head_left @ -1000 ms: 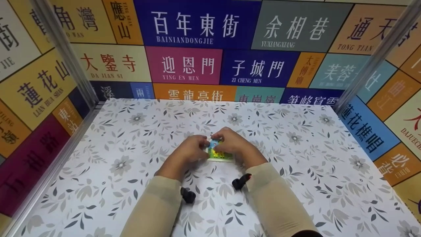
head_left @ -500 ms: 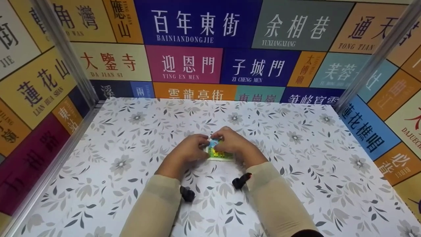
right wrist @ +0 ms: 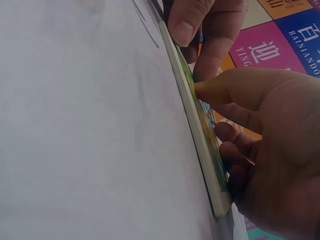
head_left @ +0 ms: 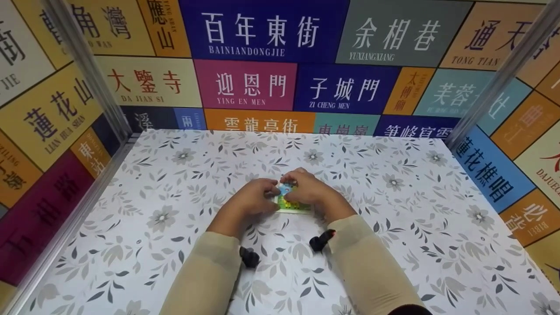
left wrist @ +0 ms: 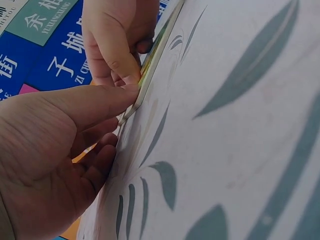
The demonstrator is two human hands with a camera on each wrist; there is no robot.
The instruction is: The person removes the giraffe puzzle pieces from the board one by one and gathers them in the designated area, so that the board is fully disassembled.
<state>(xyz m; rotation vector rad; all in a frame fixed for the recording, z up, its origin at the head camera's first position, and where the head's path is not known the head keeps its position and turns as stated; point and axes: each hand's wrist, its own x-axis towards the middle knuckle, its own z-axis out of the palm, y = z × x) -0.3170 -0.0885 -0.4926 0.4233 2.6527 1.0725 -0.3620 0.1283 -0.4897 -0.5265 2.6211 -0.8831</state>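
Note:
A small flat wooden board [head_left: 298, 209], probably a puzzle, lies on the table with a colourful picture: blue above, green below, with a yellow figure. At its left side, my left hand [head_left: 254, 197] holds the edge; in the left wrist view the thumb sits on the board's corner and the fingers curl beside it. My right hand [head_left: 311, 189] covers the upper right of the board. Seen from the right wrist, the right thumb touches the picture [right wrist: 204, 116] and the other fingers bend down against it. Whether they pinch a separate piece is hidden.
White cloth with grey leaves and flowers covers the table [head_left: 175, 271]. Panels with coloured street-name signs [head_left: 258, 30] stand behind and at both sides, joined by metal posts [head_left: 94, 74]. A small black device [head_left: 250, 258] sits at each wrist.
Both hands stay at the board in almost the same place, and the board has hardly moved. The whole head view shifts only very slightly.

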